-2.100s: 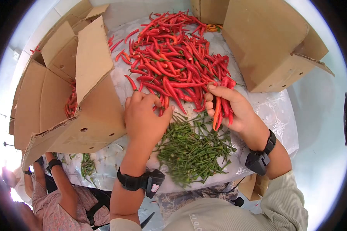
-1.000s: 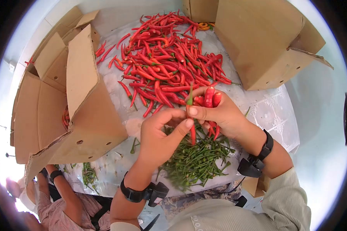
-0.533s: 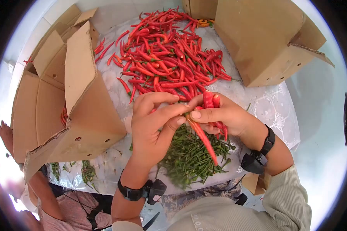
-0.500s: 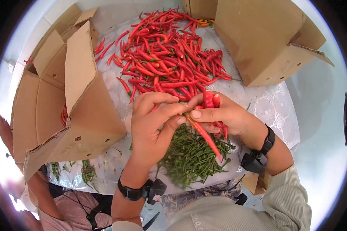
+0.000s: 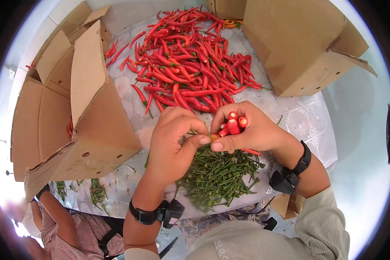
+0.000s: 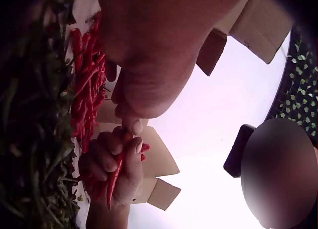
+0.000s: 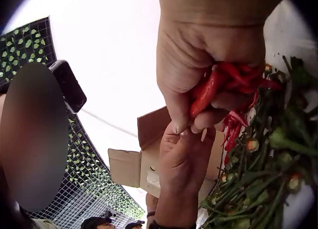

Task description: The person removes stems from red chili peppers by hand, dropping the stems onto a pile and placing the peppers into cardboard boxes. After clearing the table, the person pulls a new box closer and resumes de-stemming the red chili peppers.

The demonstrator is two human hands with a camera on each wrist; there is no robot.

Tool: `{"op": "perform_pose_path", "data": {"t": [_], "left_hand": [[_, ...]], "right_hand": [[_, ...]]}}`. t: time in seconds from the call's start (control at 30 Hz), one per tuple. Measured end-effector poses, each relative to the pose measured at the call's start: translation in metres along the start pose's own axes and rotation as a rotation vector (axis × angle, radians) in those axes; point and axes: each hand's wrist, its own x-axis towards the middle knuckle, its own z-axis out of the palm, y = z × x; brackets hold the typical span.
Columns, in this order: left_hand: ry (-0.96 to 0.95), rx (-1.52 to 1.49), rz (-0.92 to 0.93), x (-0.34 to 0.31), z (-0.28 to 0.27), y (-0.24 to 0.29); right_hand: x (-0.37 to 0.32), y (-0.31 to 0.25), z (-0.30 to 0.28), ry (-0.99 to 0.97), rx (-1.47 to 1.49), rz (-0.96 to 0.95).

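Observation:
In the head view my left hand [image 5: 171, 145] pinches the stem end of one chili [image 5: 214, 138] between thumb and finger, touching my right hand [image 5: 253, 128]. My right thumb and fingers grip that chili's body and also a bunch of red chilies [image 5: 233, 126], their stemless tops facing up. The left wrist view has the pinched chili [image 6: 115, 179] slanting down across the right hand's fingers. Below both hands lies a pile of green stems [image 5: 219, 177]; beyond them spreads a big heap of red chilies [image 5: 190, 65].
An open cardboard box [image 5: 99, 130] stands at the left, with red chilies inside. Another box [image 5: 299, 47] is at the right back. Small stem piles [image 5: 98, 190] lie near the front left edge, close to another person's arm [image 5: 58, 216].
The pinched chili, earlier pointing down and right over the stems, is now mostly hidden by my right hand. That hand has turned, showing the bunch's tops. The other person's raised hand has left the left edge.

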Motion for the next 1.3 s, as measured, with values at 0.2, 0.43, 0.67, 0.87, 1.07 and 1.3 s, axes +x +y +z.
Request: {"op": "perform_pose_path", "data": {"t": [0.2, 0.43, 0.67, 0.87, 1.07, 1.3], "left_hand": [[-0.09, -0.164, -0.046, 0.0, -0.001, -0.003], [-0.164, -0.323, -0.069, -0.001, -0.002, -0.001], [-0.168, -0.265, -0.035, -0.002, -0.013, -0.003], [0.221, 0.11, -0.251, 0.0, -0.012, -0.007], [0.103, 0.854, -0.352, -0.008, -0.007, -0.012], [0.083, 0.817, -0.324, -0.008, -0.008, -0.009]], "right_hand": [[-0.003, -0.003, 0.0, -0.056, -0.01, 0.026], [-0.005, -0.006, -0.004, -0.154, 0.052, 0.049], [-0.005, -0.001, -0.019, -0.073, 0.357, -0.064], [0.005, 0.005, -0.027, 0.16, 0.428, -0.042], [0.004, -0.002, -0.015, 0.224, 0.406, -0.019], [0.007, 0.005, -0.021, 0.255, 0.411, -0.093]]}}
